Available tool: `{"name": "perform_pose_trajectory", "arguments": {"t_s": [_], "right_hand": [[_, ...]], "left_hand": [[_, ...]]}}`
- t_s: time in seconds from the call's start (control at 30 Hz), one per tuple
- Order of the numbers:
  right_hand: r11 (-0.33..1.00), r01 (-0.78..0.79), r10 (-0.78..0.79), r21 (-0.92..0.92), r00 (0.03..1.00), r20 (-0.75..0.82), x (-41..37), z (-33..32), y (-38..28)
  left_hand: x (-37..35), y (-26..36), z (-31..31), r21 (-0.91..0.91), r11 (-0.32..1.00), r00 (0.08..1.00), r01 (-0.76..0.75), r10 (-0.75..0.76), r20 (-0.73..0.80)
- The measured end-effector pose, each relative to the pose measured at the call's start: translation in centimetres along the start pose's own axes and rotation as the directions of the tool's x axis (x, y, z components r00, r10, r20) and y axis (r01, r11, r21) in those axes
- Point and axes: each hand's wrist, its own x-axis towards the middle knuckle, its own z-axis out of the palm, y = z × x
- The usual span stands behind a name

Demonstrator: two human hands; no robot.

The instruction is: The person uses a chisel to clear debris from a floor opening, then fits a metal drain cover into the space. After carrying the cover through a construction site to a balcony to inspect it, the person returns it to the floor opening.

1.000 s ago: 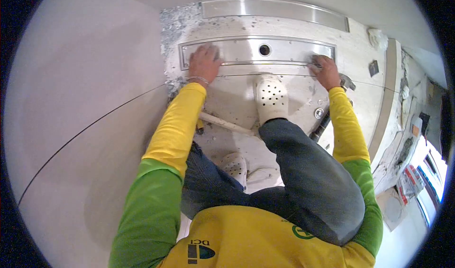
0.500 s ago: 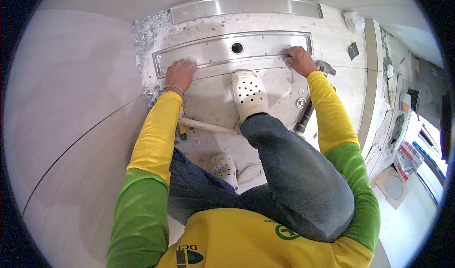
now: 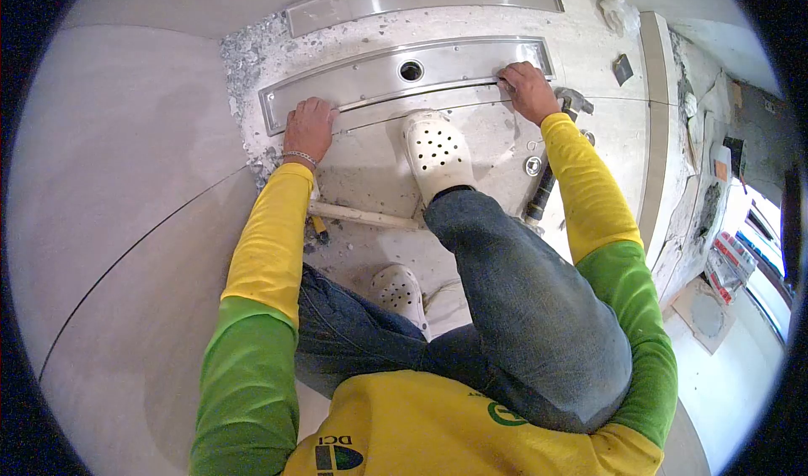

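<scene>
A long stainless-steel drain channel [image 3: 353,82] with a round outlet hole lies across the floor in front of me. My left hand [image 3: 310,127] has its fingers curled over the near edge by the left end. Toward the right end, my right hand [image 3: 528,90] grips the same near edge. A dark gap shows beneath that edge between my hands, so it appears slightly raised from the floor. My fingertips are partly hidden at the rim. Just beyond the channel lies a second long metal piece [image 3: 421,0], apart from my hands.
A hammer [image 3: 545,191] lies by my right forearm, near a small round metal piece [image 3: 533,166]. A pale wooden handle [image 3: 362,215] crosses the floor behind my front shoe [image 3: 439,152]. Rubble [image 3: 246,59] borders the channel's left end. A dark chip [image 3: 622,69] lies right.
The near edge of the drain channel has come up a little, and a dark gap now shows under it. Both hands keep their places on it. The camera view has shifted slightly.
</scene>
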Motion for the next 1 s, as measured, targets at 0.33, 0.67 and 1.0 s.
{"name": "perform_pose_trajectory", "arguments": {"t_s": [0.33, 0.67, 1.0], "right_hand": [[0.997, -0.065, 0.064, 0.037, 0.998, 0.028, -0.1, -0.2, -0.4], [0.998, -0.049, 0.056, 0.049, 0.986, -0.157, 2.0, -3.6, 0.3], [0.994, -0.036, 0.050, 0.106, 0.990, -0.133, 6.7, -5.5, 1.9]], "left_hand": [[0.1, 0.0, -0.4, -0.025, 0.996, 0.995, -0.091, 0.090, -0.052], [1.8, -0.9, -3.8, 0.070, 0.998, 0.986, 0.005, 0.007, -0.169], [4.5, -1.5, -5.7, -0.240, 0.970, 0.927, 0.042, -0.127, -0.352]]}}
